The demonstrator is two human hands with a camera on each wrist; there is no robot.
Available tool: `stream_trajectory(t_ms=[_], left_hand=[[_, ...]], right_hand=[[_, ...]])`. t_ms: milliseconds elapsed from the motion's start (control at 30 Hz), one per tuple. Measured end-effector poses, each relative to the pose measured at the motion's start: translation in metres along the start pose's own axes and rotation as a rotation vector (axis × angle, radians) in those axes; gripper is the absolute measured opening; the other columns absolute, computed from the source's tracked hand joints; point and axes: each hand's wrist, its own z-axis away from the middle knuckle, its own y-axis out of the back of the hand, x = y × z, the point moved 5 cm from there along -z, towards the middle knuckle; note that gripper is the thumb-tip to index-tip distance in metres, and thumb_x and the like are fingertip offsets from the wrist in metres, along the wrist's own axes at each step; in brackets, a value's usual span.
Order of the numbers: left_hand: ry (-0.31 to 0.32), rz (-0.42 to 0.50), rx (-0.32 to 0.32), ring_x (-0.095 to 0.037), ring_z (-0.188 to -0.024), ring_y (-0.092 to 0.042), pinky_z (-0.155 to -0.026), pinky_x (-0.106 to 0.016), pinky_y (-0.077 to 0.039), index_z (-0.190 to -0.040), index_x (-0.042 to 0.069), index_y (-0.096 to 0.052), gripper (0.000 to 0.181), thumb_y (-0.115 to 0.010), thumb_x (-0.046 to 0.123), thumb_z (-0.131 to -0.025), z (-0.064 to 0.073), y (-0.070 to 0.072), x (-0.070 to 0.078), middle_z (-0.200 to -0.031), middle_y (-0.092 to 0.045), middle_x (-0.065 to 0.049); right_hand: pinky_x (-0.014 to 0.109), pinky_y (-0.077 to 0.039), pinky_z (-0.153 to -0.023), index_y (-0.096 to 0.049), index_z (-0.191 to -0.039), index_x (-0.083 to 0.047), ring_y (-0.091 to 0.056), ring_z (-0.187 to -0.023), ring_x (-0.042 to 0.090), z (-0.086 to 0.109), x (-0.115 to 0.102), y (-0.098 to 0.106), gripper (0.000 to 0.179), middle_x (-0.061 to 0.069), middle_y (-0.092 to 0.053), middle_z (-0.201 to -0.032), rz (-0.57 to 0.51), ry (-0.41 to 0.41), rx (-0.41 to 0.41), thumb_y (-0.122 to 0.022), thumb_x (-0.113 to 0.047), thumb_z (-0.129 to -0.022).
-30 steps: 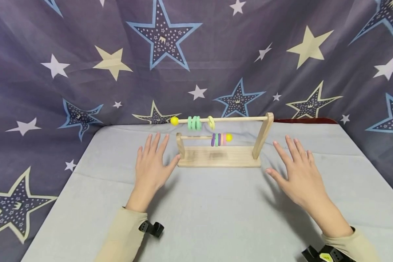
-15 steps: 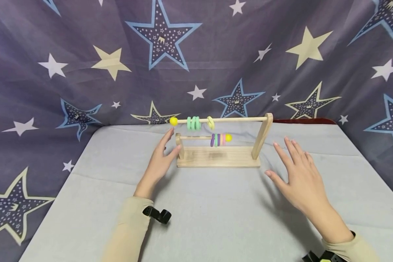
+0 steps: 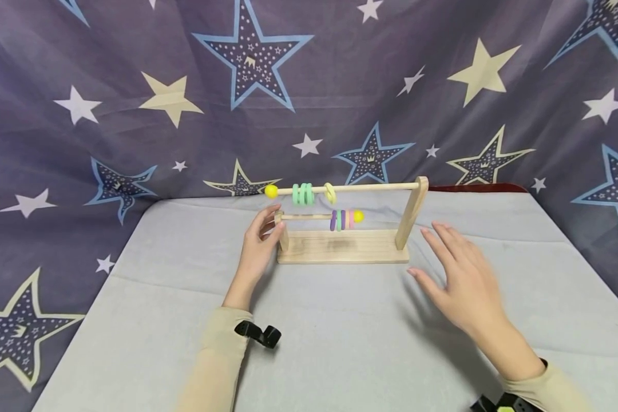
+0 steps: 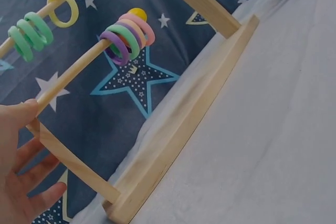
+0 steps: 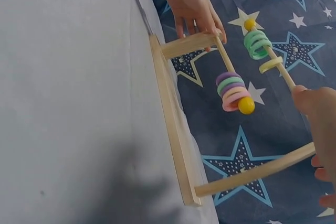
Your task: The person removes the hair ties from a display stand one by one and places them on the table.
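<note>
Wooden ring rack (image 3: 340,249) stood upright on the pale, cloth-covered tabletop (image 3: 319,337), between a person's two bare hands. We judged that a pull from one end could twist or tip it, because only the left hand (image 3: 256,247) was on it. If it tilted, the green rings (image 3: 302,194) and yellow ring (image 3: 331,193) could slide along the bare stretches of the upper rod (image 3: 376,187). We also thought that raising the left fingers carelessly might knock the yellow ball (image 3: 271,191) on that rod's free end, just above them.

We saw the left fingers narrowed about the top of the short post (image 4: 79,158), thumb on the near side; we could not tell how firmly. From there the lower rod (image 3: 306,217) ran rightward to a cluster of pastel and purple rings (image 3: 342,220), well clear of those fingers. The right hand (image 3: 466,280) held nothing, its thumb wide of its other fingers; the tall post (image 3: 412,214) stood near its fingertips, to their left, not touching.
</note>
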Motion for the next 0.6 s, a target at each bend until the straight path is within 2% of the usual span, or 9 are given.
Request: stream_trajectory(t_ms=[200, 467, 600], left_hand=[[-0.012, 0.036, 0.021, -0.031, -0.123, -0.053, -0.098, -0.042, -0.042, -0.143, 0.009, -0.051, 0.045, -0.061, 0.017, -0.100, -0.009, 0.003, -0.029, -0.136, -0.055, -0.018], [-0.041, 0.043, 0.024, -0.029, -0.121, -0.054, -0.097, -0.042, -0.043, -0.141, 0.011, -0.054, 0.043, -0.062, 0.019, -0.100, -0.010, 0.004, -0.032, -0.134, -0.056, -0.015], [-0.045, 0.034, 0.018, -0.029, -0.123, -0.053, -0.101, -0.044, -0.042, -0.141, 0.011, -0.054, 0.043, -0.062, 0.019, -0.100, -0.010, 0.004, -0.032, -0.138, -0.054, -0.013]], right_hand=[[0.054, -0.033, -0.106, -0.053, -0.142, -0.008, -0.046, -0.131, 0.039, -0.007, -0.012, -0.007, 0.076, 0.017, -0.052, -0.143, -0.044, 0.041, 0.008, -0.039, -0.067, -0.097], [0.054, -0.033, -0.106, -0.053, -0.142, -0.006, -0.049, -0.129, 0.039, -0.017, -0.026, -0.023, 0.073, 0.015, -0.054, -0.141, -0.113, 0.060, 0.000, -0.040, -0.064, -0.098], [0.052, -0.035, -0.106, -0.056, -0.139, -0.005, -0.053, -0.125, 0.038, -0.024, -0.029, -0.034, 0.061, 0.016, -0.058, -0.137, -0.155, 0.059, -0.002, -0.060, -0.047, -0.096]])
